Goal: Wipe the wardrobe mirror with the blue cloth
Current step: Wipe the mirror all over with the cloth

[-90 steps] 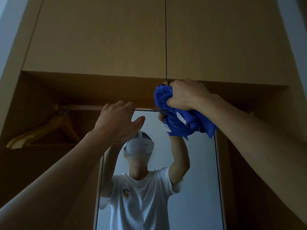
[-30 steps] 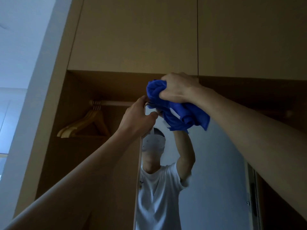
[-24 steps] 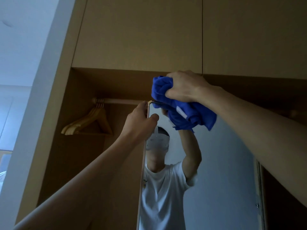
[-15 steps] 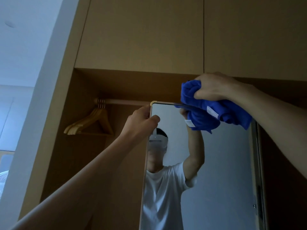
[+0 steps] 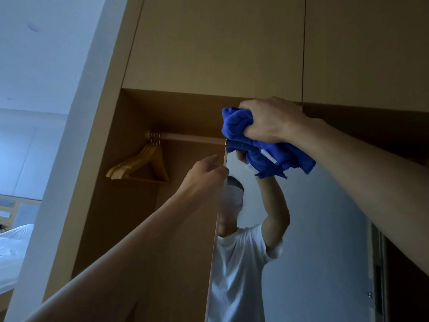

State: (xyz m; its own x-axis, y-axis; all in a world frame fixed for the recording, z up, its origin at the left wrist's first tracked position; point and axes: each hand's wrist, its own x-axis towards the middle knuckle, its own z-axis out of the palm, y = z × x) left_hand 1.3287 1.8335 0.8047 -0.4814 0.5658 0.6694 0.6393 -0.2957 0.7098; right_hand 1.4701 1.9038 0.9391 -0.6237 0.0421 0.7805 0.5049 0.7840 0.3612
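The tall wardrobe mirror (image 5: 320, 240) stands angled in the open wardrobe and reflects a person in a white T-shirt. My right hand (image 5: 269, 120) grips a bunched blue cloth (image 5: 267, 151) against the mirror's top left corner. A white label shows on the cloth. My left hand (image 5: 206, 174) holds the mirror's left edge a little below that corner, fingers curled round the frame.
A wooden rail (image 5: 188, 137) with several wooden hangers (image 5: 141, 163) runs behind the mirror's left side. Closed upper cabinet doors (image 5: 213, 43) sit above. A white wall (image 5: 34, 66) and a bed (image 5: 14, 247) lie to the left.
My right hand has swept the cloth leftwards along the mirror's top edge to the left corner. My left hand has slid a little lower on the left edge.
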